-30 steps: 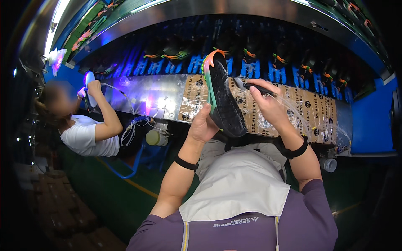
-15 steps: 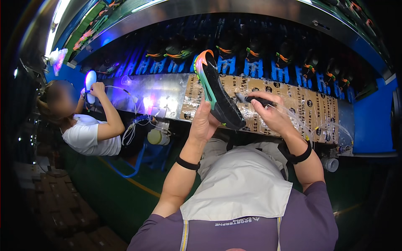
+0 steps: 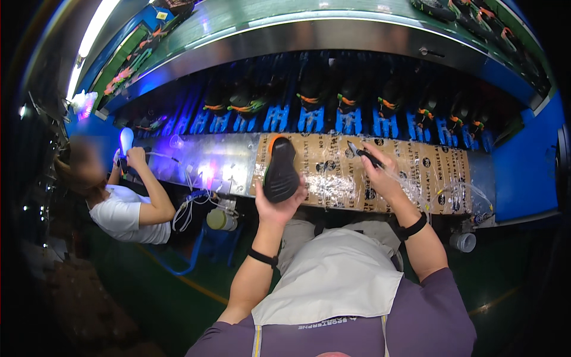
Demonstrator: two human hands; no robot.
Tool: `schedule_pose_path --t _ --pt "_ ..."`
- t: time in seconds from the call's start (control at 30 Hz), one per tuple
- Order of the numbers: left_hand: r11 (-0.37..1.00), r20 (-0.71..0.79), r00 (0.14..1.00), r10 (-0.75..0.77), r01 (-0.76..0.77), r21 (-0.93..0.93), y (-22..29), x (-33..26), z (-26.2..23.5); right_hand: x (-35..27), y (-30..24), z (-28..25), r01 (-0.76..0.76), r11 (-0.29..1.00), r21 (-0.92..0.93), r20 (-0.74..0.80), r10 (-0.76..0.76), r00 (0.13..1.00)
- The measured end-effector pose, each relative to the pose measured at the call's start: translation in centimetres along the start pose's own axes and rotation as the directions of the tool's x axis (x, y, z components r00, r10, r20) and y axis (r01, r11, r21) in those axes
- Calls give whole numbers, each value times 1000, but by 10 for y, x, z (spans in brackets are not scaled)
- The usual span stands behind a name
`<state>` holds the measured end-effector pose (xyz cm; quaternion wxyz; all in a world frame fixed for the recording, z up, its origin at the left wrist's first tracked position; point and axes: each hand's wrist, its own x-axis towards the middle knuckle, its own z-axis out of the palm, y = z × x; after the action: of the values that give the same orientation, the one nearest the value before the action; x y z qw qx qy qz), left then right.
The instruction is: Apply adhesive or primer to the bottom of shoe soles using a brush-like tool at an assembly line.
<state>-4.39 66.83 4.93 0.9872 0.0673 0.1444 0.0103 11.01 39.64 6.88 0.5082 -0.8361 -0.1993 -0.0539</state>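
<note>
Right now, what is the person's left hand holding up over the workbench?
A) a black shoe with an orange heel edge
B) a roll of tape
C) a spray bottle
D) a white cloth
A: the left hand grips a black shoe with an orange heel edge, sole toward the camera, while the right hand holds a thin dark tool.

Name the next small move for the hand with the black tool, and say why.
Probably bring the right hand and its black tool leftward to the shoe. The left hand holds the shoe up over the cardboard-covered bench, while the tool's tip is apart from it.
</note>
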Motion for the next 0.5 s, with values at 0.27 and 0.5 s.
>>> schedule_pose_path --t 0.27,0.5 --pt "990 84 988 -129 124 66 -13 -13 29 -23 59 11 -57 993 106 -134 71 988" --pt "856 400 860 -315 76 511 -25 31 213 -23 63 12 53 995 89 -113 -43 993"
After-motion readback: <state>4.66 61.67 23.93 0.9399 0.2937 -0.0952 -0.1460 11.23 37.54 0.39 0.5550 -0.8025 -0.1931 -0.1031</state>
